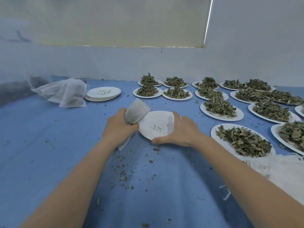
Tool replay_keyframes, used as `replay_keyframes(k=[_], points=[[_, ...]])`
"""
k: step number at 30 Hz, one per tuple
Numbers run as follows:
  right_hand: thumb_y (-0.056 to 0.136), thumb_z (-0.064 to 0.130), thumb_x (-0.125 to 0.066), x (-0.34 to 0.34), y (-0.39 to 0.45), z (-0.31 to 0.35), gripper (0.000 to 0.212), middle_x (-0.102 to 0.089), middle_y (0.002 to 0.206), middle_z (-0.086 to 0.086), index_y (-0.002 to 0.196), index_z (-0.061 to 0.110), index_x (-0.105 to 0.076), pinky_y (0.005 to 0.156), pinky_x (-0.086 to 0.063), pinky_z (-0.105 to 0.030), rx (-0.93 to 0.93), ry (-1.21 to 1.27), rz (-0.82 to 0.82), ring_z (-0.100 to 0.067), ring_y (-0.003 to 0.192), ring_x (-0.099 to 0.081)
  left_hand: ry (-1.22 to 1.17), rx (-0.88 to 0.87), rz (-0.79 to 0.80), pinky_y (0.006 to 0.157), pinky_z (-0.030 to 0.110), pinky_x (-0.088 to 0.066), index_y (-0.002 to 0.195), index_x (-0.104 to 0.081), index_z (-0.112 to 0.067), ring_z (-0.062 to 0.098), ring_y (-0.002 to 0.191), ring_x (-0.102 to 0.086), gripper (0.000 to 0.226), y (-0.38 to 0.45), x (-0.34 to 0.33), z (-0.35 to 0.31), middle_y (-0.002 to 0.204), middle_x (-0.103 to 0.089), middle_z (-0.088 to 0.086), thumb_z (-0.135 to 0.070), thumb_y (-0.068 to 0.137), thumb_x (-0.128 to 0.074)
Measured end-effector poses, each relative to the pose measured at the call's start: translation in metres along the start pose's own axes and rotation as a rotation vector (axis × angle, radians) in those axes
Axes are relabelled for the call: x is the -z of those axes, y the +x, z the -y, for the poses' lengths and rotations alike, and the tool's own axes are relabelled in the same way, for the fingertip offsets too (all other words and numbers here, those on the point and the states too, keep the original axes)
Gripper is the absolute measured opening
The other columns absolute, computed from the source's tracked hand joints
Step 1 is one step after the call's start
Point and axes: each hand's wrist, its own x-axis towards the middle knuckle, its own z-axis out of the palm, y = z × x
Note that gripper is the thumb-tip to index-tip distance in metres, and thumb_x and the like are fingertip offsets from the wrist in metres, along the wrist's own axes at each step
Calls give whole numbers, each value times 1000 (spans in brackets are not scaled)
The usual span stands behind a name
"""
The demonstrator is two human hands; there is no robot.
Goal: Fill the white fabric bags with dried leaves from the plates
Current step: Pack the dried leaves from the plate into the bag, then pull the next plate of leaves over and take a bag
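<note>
L fingers [130, 125] clench leaf-dark, bulging bag [136, 112]; R fingers [176, 116] grip bent, near-bare plate [156, 125].

Left hand [119, 125] gripping a leaf-filled white fabric bag [137, 112], right hand [179, 130] bending a nearly empty paper plate [156, 125] mid-counter [49, 145], heaped plates of dried leaves [243, 140] toward the right edge

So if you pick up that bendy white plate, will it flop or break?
Probably it bends, not breaks: the right hand already curls the plate into a chute toward the bag. It looks thin, so likely light. With only crumbs left on it, a small push would likely slide it across the blue cloth.
</note>
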Motion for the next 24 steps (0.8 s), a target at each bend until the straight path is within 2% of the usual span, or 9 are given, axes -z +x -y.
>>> replay_keyframes(k=[4,7,12,14,15,17,19,21,24], points=[[30,89,-55,5,23,30,139,-32,139,-9,146,26,-14,104,-27,-45,73,58,-47,-32,130,-27,-49,105,-128,59,24,-33,100,-48,-25,16,87,-47,32,19,24,3,91,-54,-8,-30,75,-67],[39,86,-60,7,52,61,132,-28,143,-11,145,21,-17,106,-24,-44,124,67,-60,-31,133,-23,-56,163,-218,55,23,-31,101,-48,-20,17,83,-47,36,41,46,12,86,-54,-8,-32,73,-68],[49,83,-61,0,116,112,116,-29,137,-14,140,18,-30,104,-24,-40,159,24,-64,-32,130,-24,-114,238,-269,52,20,-28,103,-38,-17,4,71,-45,47,83,71,38,83,-45,-17,-34,74,-70],[50,84,-59,-5,144,132,114,-30,136,-15,138,16,-33,103,-25,-39,156,1,-46,-33,129,-26,-141,267,-281,55,23,-31,107,-35,-12,11,78,-48,47,103,78,53,91,-48,-9,-31,77,-67],[50,84,-59,-8,158,141,113,-31,134,-16,136,15,-35,102,-26,-39,158,-9,-37,-33,127,-27,-139,283,-292,59,27,-36,109,-34,-9,18,86,-51,47,113,81,61,99,-49,-1,-27,78,-65],[51,84,-59,-16,187,158,110,-34,131,-16,133,14,-39,98,-29,-37,167,-26,-25,-33,125,-30,-93,339,-325,78,37,-43,117,-34,-1,29,103,-48,51,135,86,79,116,-45,11,-17,78,-62],[52,84,-58,-25,212,174,108,-35,129,-15,131,13,-40,90,-28,-35,161,-34,-1,-32,122,-31,-6,418,-340,94,43,-40,127,-31,3,35,114,-43,57,153,89,99,127,-40,18,-12,79,-59],[51,85,-58,-36,235,187,109,-33,129,-14,131,14,-39,86,-26,-33,146,-18,40,-30,123,-29,54,470,-324,99,42,-35,134,-23,2,37,121,-37,61,166,89,118,135,-32,21,-13,84,-55],[51,86,-57,-52,262,202,111,-33,129,-12,134,15,-37,93,-29,-34,134,6,87,-29,125,-28,122,445,-288,96,40,-33,137,-17,0,38,122,-35,66,175,87,138,135,-30,25,-19,88,-56]])
